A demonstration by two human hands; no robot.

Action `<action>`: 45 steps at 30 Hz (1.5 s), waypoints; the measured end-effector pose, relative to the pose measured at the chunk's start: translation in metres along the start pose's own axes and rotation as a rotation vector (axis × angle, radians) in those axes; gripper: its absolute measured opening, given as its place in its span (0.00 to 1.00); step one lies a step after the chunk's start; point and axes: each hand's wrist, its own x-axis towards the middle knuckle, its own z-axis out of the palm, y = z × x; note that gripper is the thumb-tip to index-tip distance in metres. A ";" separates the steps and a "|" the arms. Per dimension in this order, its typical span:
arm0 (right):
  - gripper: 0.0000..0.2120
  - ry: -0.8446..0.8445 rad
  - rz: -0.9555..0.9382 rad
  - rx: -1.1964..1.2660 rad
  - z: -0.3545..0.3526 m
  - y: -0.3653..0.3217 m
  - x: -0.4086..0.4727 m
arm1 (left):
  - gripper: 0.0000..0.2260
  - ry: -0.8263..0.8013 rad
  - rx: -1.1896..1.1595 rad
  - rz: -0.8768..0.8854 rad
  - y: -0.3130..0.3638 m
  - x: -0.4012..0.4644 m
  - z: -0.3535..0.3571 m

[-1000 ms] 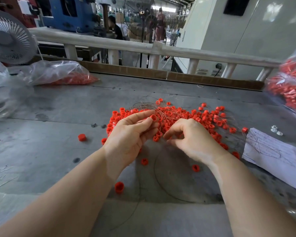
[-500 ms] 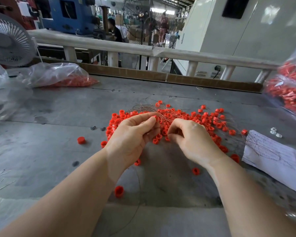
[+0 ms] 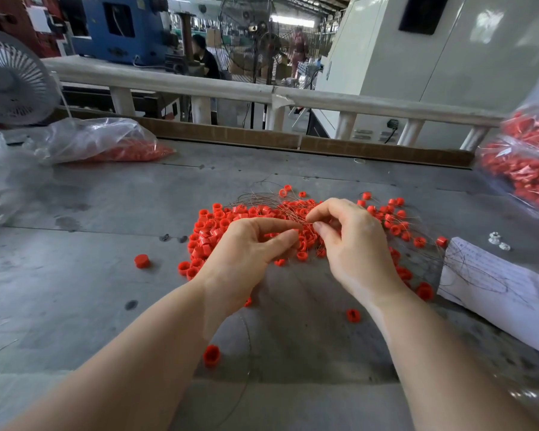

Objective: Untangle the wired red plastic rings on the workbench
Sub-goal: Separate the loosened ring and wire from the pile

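Showing both hands at the near edge of a pile of red rings (image 3: 231, 219) strung on thin wires (image 3: 262, 199), which lies at the middle of the grey table (image 3: 91, 275). Left hand (image 3: 246, 253): fingers curled, thumb and forefinger tips closed together over the rings; whether they pinch a wire cannot be told. Right hand (image 3: 352, 244): lifted just above the pile, forefinger and thumb bent toward each other in a pinching grip, apparently on a fine wire, though the strand is too thin to confirm. The two pairs of fingertips lie just beside each other.

Loose rings are scattered round the pile: one (image 3: 142, 261) to the left, one (image 3: 211, 355) near the left forearm, one (image 3: 353, 315) beside the right wrist. A single wire (image 3: 249, 346) curves toward the near table edge between the forearms.

Right of the pile: a white paper sheet (image 3: 495, 290) with wire ends lying across it, and small white parts (image 3: 498, 241) just beyond it. Far right: a clear bag of red parts (image 3: 526, 169). Far left: another clear bag (image 3: 100, 141) holding red parts, and a white fan (image 3: 10, 82). A pale rail (image 3: 199, 85) runs along behind the table.
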 end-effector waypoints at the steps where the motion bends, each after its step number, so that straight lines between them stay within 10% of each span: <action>1: 0.07 0.001 -0.007 0.016 0.000 -0.001 0.000 | 0.08 0.003 0.011 0.006 0.000 -0.001 0.000; 16: 0.10 0.049 0.193 0.385 -0.005 -0.001 0.001 | 0.06 0.005 -0.390 -0.084 0.003 0.001 -0.002; 45: 0.10 0.024 0.253 0.706 0.003 -0.005 0.000 | 0.06 -0.053 -0.265 -0.109 0.004 -0.005 0.001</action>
